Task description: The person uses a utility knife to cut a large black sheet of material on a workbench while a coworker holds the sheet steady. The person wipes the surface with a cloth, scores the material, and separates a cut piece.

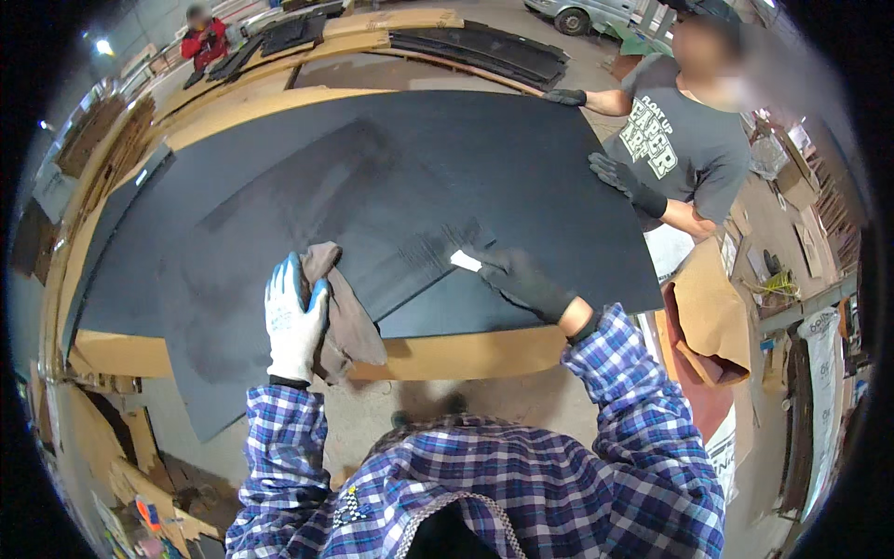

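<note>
A dark panel (233,279) lies at an angle over a larger black panel (531,168). Its near corner hangs past the front edge. My left hand (294,321), in a white glove with blue fingertips, rests on the angled panel and grips a grey-brown rag (349,321), which drapes over the near edge. In a black glove, my right hand (523,278) pinches a small white block (466,261) against the surface near the angled panel's right edge. Scuffed, dusty marks spread over the panel around the block and farther left.
Across the right end stands a co-worker (694,121) with both black-gloved hands on the large panel. Cardboard (475,356) lies beneath the panels. Brown paper (712,307) bulges beside the right corner. More dark boards (475,56) are stacked behind, and another person (203,42) stands far left.
</note>
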`<state>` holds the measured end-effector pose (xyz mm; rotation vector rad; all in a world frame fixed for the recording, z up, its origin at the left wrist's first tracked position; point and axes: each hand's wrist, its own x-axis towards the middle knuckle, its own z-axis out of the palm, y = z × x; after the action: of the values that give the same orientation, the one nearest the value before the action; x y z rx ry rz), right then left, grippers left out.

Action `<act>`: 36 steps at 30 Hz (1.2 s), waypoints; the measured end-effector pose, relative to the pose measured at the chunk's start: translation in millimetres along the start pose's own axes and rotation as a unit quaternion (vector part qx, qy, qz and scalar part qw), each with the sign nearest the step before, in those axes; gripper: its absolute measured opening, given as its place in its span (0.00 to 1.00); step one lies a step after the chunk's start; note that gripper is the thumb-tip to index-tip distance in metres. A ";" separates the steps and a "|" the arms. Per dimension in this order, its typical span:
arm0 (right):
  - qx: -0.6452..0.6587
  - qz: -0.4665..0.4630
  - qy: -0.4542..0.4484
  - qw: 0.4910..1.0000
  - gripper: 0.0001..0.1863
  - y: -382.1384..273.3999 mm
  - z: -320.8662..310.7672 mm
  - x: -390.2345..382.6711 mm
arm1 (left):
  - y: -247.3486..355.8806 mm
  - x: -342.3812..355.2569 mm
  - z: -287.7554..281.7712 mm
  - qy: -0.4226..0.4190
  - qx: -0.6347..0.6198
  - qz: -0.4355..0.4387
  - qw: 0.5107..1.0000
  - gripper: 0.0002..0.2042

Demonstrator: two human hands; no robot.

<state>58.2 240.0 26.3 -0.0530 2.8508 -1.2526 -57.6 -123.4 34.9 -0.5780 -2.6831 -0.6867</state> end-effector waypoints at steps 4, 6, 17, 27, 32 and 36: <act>0.199 0.089 -0.081 0.973 0.23 -32.0 8.5 -59.2 | 24.8 1.1 5.8 -0.003 -0.039 0.072 0.997 0.29; 0.274 0.179 -0.097 0.940 0.23 -39.6 10.5 -81.3 | 54.1 6.5 25.5 -0.036 -0.068 0.127 0.989 0.30; 0.264 0.154 0.116 0.945 0.14 -60.1 0.7 -126.1 | 173.6 7.2 97.9 -0.263 -0.208 0.409 0.849 0.25; -0.057 -0.027 0.039 0.997 0.20 -14.2 40.8 -113.8 | 92.3 -80.6 27.8 -0.464 -0.378 0.140 0.789 0.28; 0.130 0.051 -0.222 0.965 0.25 80.0 135.9 -161.7 | 50.1 -94.7 3.9 -0.390 -0.307 0.064 0.866 0.27; -0.186 0.036 -0.229 0.955 0.26 135.0 153.1 -183.4 | 25.0 -122.9 -2.1 -0.380 -0.285 -0.059 0.878 0.29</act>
<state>244.7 226.3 -174.6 -0.2133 2.5977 -0.5750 61.1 -141.7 -1.4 -1.0045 -3.2196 -1.5987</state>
